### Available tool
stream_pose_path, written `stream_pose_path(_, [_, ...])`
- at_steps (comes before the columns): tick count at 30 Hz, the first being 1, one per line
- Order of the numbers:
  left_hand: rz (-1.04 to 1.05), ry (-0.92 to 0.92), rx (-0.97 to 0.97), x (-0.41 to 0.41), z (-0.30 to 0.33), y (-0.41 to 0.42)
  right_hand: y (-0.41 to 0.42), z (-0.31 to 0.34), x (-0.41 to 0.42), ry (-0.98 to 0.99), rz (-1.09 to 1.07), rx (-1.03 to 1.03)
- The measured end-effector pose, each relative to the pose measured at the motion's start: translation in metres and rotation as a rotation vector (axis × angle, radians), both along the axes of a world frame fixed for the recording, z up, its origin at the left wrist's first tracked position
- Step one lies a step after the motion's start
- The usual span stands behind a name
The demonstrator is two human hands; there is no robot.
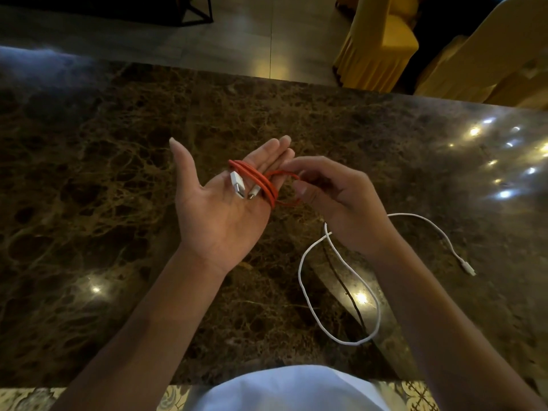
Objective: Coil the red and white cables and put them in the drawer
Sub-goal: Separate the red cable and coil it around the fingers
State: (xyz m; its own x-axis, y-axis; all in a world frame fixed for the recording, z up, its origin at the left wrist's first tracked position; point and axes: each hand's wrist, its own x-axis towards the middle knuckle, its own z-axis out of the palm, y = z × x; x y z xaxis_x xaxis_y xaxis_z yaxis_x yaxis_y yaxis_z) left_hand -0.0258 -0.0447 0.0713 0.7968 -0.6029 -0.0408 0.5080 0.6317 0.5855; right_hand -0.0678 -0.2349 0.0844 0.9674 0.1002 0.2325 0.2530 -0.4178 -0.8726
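Red cable (261,180): several turns wound round the fingers (272,157) of the left hand (225,203), palm up and flat, fingers straight and together. Two white plug ends lie on the palm beside the turns. Right hand (329,194) just right of it, fingers pinched narrow on a loose red loop.

White cable (341,280): uncoiled on the dark marble tabletop (103,173), one slack loop under the right forearm, plug end trailing right.

Tabletop bare to the left and beyond the hands; far edge meets tiled floor, yellow-covered chairs (382,40) past it.
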Motion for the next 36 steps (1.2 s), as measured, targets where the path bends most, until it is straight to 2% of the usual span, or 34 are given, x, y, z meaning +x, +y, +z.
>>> stream_pose_path(4, [-0.040, -0.014, 0.030, -0.004, 0.002, -0.003, 0.010, -0.001, -0.003, 0.030, -0.012, -0.021])
stream_pose_path(11, [-0.064, -0.027, 0.067, -0.009, 0.000, -0.004, 0.010, 0.021, -0.003, 0.276, 0.147, 0.122])
stream_pose_path(13, [-0.047, 0.003, 0.055, -0.008, -0.002, -0.004, 0.019, 0.020, -0.008, 0.188, 0.018, -0.110])
stream_pose_path(15, [-0.041, 0.038, 0.021, -0.005, -0.003, -0.003, 0.033, 0.015, -0.016, -0.001, -0.225, -0.452])
stream_pose_path(16, [-0.048, 0.053, -0.004, -0.004, -0.002, -0.002, 0.039, 0.014, -0.018, -0.108, -0.312, -0.547])
stream_pose_path(17, [-0.058, 0.055, -0.018, -0.003, -0.001, -0.002, 0.043, 0.013, -0.019, -0.182, -0.332, -0.571])
stream_pose_path(19, [-0.056, 0.034, 0.004, -0.003, -0.002, -0.001, 0.047, 0.013, -0.018, -0.199, -0.266, -0.517])
stream_pose_path(23, [-0.028, 0.094, -0.002, -0.002, -0.009, 0.001, 0.043, 0.019, -0.014, 0.036, -0.064, -0.277])
stream_pose_path(25, [-0.046, 0.103, -0.008, -0.003, -0.010, 0.001, 0.043, 0.020, -0.013, 0.136, -0.044, -0.248])
stream_pose_path(29, [-0.096, 0.085, -0.034, -0.005, -0.006, -0.002, 0.050, 0.016, -0.016, -0.068, -0.268, -0.300])
stream_pose_path(32, [-0.055, 0.094, -0.028, -0.004, -0.010, -0.002, 0.051, 0.016, -0.019, -0.184, -0.205, -0.453])
stream_pose_path(36, [-0.016, 0.104, 0.032, -0.005, -0.016, -0.004, 0.052, 0.019, -0.018, -0.129, -0.142, -0.627])
